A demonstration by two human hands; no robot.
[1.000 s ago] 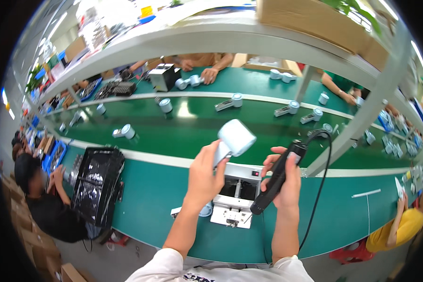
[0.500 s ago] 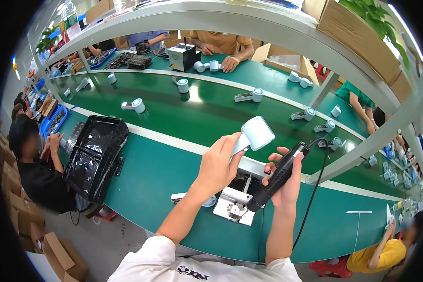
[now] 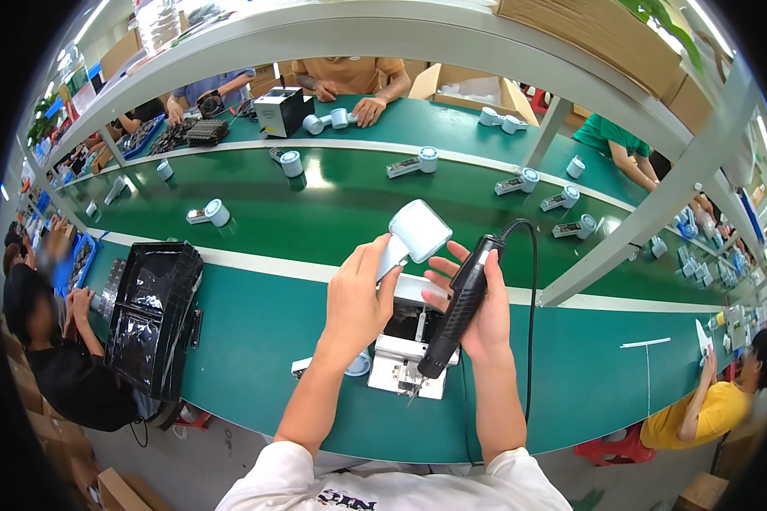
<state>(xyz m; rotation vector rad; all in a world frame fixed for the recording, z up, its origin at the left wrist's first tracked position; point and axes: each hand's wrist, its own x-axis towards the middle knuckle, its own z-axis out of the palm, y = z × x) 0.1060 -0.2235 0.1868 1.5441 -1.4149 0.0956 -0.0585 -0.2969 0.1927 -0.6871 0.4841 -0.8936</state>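
My left hand is closed round the narrow handle of a pale blue-white handheld device with a wide cylindrical head, tilted up above the bench. Against the palm of my right hand rests a black electric screwdriver, tip slanting down and left; the thumb presses on it and several fingers are stretched out. Its cable loops from the top. Below the tip sits a metal screw-feeding machine. Another pale blue device lies on the bench, partly behind my left forearm.
A black bin lined with plastic stands to the left. Beyond the green bench, a conveyor carries several similar devices. A slanting metal post rises on the right. Co-workers sit left, right and across.
The view has shifted, so the bench and bin appear further left. Both hands keep their holds; the screwdriver stands a little more upright and the right hand's fingers are nearer the device.
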